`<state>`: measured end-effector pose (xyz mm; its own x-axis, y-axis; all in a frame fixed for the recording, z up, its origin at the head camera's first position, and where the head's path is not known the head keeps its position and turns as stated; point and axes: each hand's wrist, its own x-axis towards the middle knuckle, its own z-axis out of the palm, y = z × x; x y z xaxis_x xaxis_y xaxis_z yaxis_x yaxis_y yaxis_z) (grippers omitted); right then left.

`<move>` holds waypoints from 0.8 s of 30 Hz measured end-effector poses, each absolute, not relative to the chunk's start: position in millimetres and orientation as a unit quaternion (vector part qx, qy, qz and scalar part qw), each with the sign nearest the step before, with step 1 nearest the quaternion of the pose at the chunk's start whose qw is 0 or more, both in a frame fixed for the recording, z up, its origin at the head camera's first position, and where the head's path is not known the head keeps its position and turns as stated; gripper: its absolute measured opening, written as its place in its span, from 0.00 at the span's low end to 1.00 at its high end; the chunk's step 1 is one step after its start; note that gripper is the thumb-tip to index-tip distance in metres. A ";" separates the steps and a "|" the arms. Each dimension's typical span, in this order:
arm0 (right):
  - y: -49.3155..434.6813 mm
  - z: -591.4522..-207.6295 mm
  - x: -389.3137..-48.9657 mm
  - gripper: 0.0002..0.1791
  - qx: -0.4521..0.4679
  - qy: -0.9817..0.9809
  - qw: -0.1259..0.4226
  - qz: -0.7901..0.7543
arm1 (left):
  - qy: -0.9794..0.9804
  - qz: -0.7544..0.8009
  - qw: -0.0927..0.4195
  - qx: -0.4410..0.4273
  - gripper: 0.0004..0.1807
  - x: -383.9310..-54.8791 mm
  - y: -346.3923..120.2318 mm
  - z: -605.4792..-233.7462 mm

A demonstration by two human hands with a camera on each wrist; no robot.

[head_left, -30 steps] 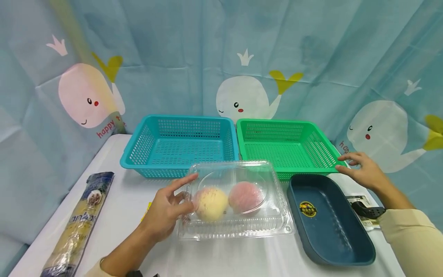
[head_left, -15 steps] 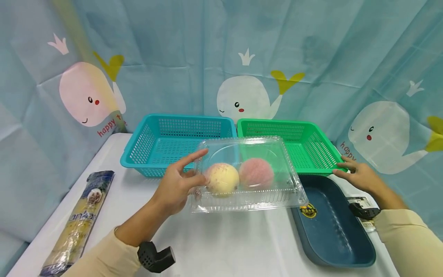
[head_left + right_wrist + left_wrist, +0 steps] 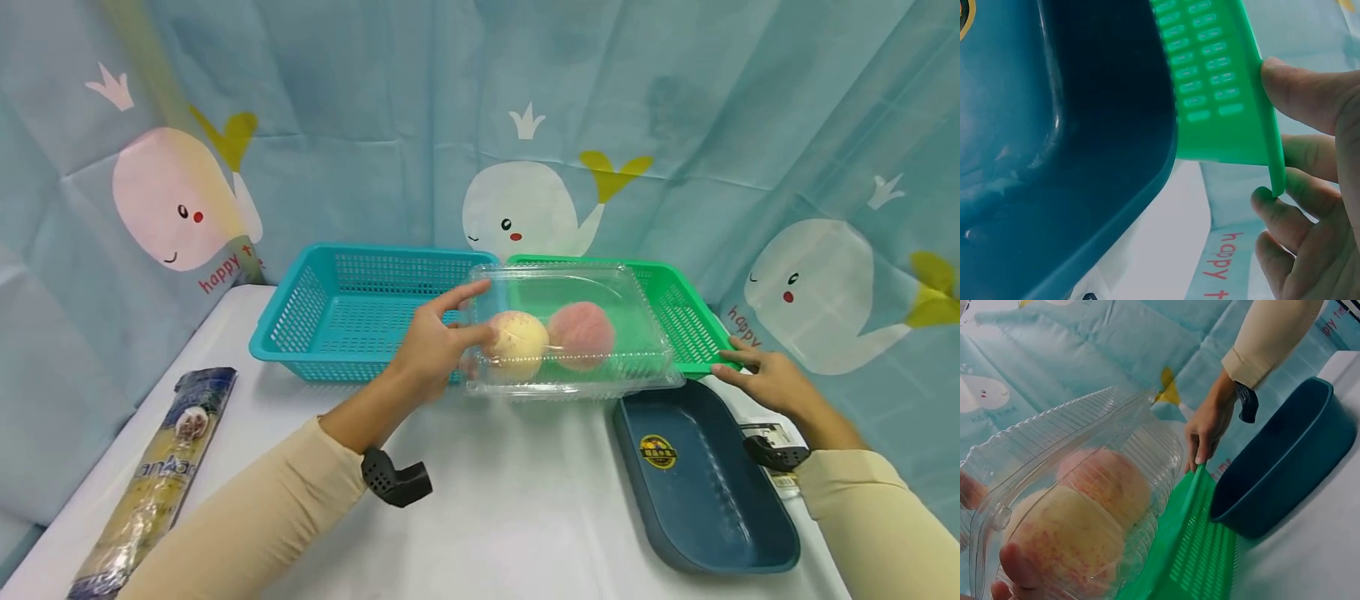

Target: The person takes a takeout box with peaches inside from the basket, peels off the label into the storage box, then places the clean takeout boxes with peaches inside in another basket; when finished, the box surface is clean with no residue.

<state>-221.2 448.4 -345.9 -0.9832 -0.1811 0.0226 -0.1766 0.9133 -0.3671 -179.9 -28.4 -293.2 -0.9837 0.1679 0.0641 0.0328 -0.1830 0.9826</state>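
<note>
A clear plastic clamshell box (image 3: 585, 387) holds a yellowish peach (image 3: 517, 343) and a pink peach (image 3: 582, 336). My left hand (image 3: 433, 343) grips the box by its left end, and in the head view the box overlaps the front of the green basket (image 3: 692, 332). The left wrist view shows fingertips (image 3: 1019, 565) against the clear wall beside the yellowish peach (image 3: 1063, 540). At the basket's front right corner, my right hand (image 3: 772, 383) pinches the rim. In the right wrist view its thumb (image 3: 1304, 87) lies along one side of that rim, with fingers beneath.
Left of the green basket stands a blue basket (image 3: 288, 367). A dark blue tub (image 3: 712, 492) with a round sticker sits at the front right, partly covering a packet (image 3: 783, 482). A long noodle-like package (image 3: 153, 487) lies at left on the white table (image 3: 495, 517).
My left hand has raised the clamshell box and carried it right and away from me, from over the table to the green basket. My right hand has closed on the basket's corner.
</note>
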 end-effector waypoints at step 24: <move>450.6 -346.2 -220.1 0.33 -0.106 0.974 0.002 -0.201 | 0.653 0.752 0.047 0.077 0.36 -270.1 74.2 -322.9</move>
